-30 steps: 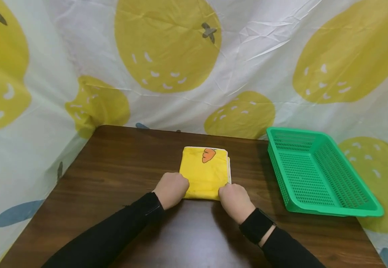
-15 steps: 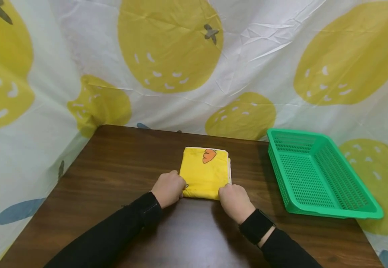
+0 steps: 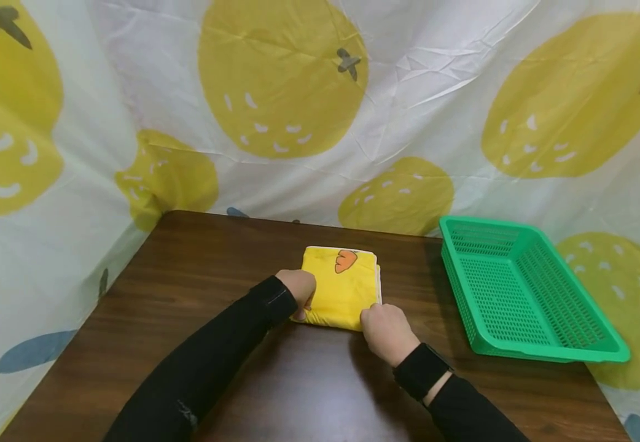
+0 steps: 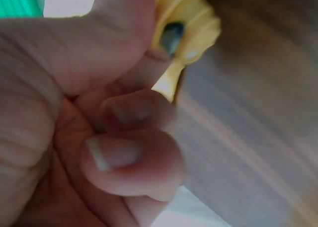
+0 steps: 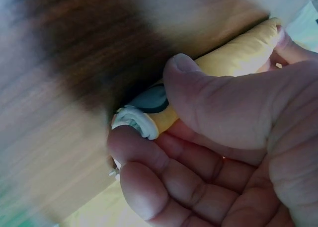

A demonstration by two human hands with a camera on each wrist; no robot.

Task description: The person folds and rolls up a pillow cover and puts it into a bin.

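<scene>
A folded yellow cloth (image 3: 343, 288) with an orange carrot print and white edging lies on the table in the head view. My left hand (image 3: 296, 288) grips its near left corner; in the left wrist view, the thumb and index finger pinch a bunched, creased bit of the cloth (image 4: 196, 33). At the near right corner my right hand (image 3: 389, 331) holds the fabric. The right wrist view shows the cloth's near edge (image 5: 233, 55) rolled into a tube, its white end between thumb and fingers. The lower layers are hidden.
A green plastic basket (image 3: 508, 301) with perforated walls stands to the right on the dark wooden table (image 3: 215, 258). A white curtain (image 3: 397, 104) with yellow fruit prints hangs behind the table and along its sides.
My left hand first shifts slightly left, then turns and moves right and forward at the near left corner, wrinkling the near edge. The right hand stays almost still. The basket has not moved.
</scene>
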